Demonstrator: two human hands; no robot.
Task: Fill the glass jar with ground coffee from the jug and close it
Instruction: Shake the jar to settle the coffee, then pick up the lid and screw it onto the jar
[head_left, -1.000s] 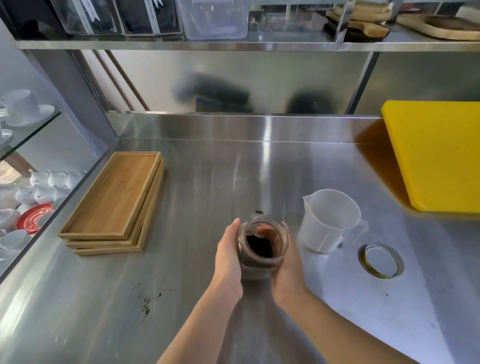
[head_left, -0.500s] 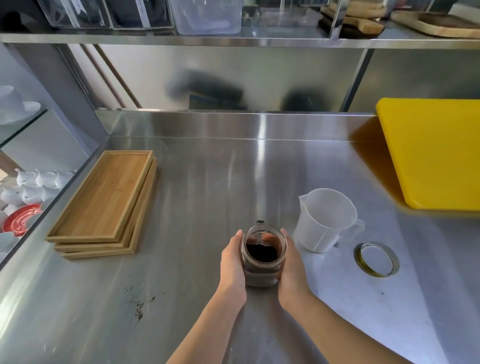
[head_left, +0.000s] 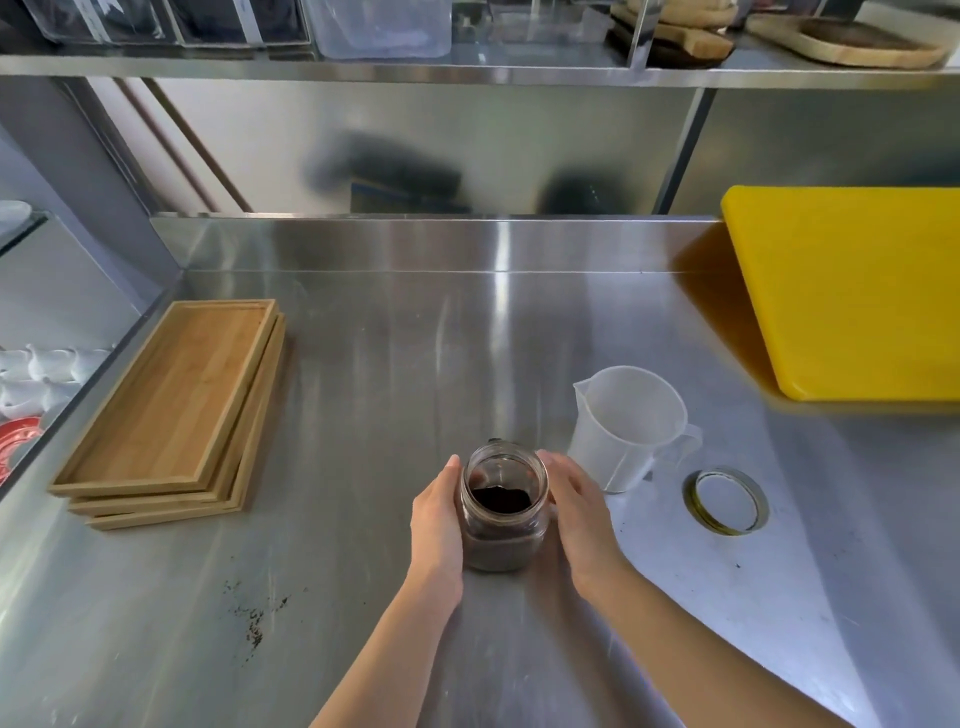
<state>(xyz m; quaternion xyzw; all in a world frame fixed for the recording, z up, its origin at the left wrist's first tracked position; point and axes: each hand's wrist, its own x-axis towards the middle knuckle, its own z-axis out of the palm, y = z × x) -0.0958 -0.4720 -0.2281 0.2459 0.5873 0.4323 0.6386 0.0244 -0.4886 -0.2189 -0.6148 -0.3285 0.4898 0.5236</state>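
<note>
Left hand (head_left: 437, 525) cupped against the glass jar (head_left: 503, 512), right hand (head_left: 579, 512) spread just beside it, jar of ground coffee (head_left: 501, 500) upright on steel surface (head_left: 363, 415), empty jug (head_left: 626, 428) and lid (head_left: 726, 501) to the right

Coffee-filled open glass jar (head_left: 503, 512), empty jug (head_left: 626, 428)

- The glass jar (head_left: 503, 512) stands on the desk (head_left: 395, 364), near its front edge, with ground coffee (head_left: 501, 500) in it.
- The left hand (head_left: 438, 525) lies against the jar's left side, the right hand (head_left: 581, 512) just beside its right.
- The jug (head_left: 626, 427) stands behind and right of the jar.
- The lid ring (head_left: 726, 500) lies right of the jug.
- Stacked trays (head_left: 171, 410) lie far left.
- The cutting board (head_left: 852, 291) lies at the back right.
</note>
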